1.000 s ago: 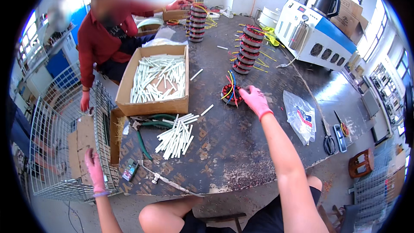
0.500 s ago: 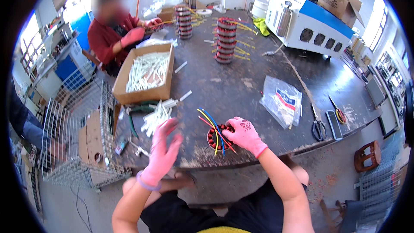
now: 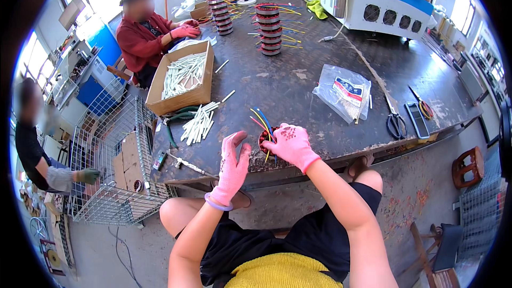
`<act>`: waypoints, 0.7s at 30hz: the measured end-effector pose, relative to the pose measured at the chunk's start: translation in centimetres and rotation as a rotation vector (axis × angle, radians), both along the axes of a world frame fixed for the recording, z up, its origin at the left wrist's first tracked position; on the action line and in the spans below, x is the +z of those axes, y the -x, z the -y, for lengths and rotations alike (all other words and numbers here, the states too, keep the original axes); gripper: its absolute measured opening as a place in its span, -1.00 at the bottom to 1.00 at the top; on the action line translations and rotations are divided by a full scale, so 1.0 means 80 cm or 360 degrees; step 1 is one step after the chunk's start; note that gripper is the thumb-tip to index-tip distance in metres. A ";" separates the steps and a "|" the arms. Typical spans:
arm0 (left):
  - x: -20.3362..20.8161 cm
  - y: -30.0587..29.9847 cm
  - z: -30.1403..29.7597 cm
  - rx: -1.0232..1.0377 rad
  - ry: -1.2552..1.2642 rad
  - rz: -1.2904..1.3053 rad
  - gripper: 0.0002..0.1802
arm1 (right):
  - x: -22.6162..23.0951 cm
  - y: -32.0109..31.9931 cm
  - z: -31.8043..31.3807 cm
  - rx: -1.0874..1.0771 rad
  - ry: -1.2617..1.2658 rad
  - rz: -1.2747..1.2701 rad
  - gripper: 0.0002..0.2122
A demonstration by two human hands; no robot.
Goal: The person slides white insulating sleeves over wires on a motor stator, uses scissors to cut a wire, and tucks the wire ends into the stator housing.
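Note:
My right hand point(image 3: 290, 145), in a pink glove, lies over a small ring-shaped motor stator point(image 3: 263, 137) with red windings near the table's front edge. Its fingers close on the stator's red, yellow and blue wires point(image 3: 260, 119), whose ends stick out to the far left. Most of the stator is hidden under that hand. To its left, my gloved left hand point(image 3: 233, 165) hovers by the table edge with fingers apart and nothing in them. Loose white sleeves point(image 3: 198, 124) lie in a pile beyond the left hand, beside green-handled pliers point(image 3: 169, 128).
A cardboard box point(image 3: 201, 92) of white sleeves stands at left. Stacked stators point(image 3: 270, 32) rise farther back. A plastic bag point(image 3: 344, 90), scissors point(image 3: 396, 125) and a phone point(image 3: 417, 120) lie rightward. A co-worker point(image 3: 146, 34) sits across; another person point(image 3: 40, 149) stands by a wire cage point(image 3: 106, 202).
My left hand has moved right, nearer the stator. My right hand now covers more of the stator, and the wires are bunched closer together. The view has shifted, showing another person at left.

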State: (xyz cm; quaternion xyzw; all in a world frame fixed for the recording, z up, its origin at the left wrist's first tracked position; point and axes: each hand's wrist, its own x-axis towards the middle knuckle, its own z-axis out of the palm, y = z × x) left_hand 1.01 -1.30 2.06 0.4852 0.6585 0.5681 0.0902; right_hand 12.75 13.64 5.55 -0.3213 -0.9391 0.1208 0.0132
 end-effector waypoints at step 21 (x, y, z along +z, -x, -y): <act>-0.025 0.000 -0.042 -0.0544 0.0172 -0.0285 -0.88 | -0.007 -0.045 -0.009 0.0075 0.1405 -0.1474 -0.84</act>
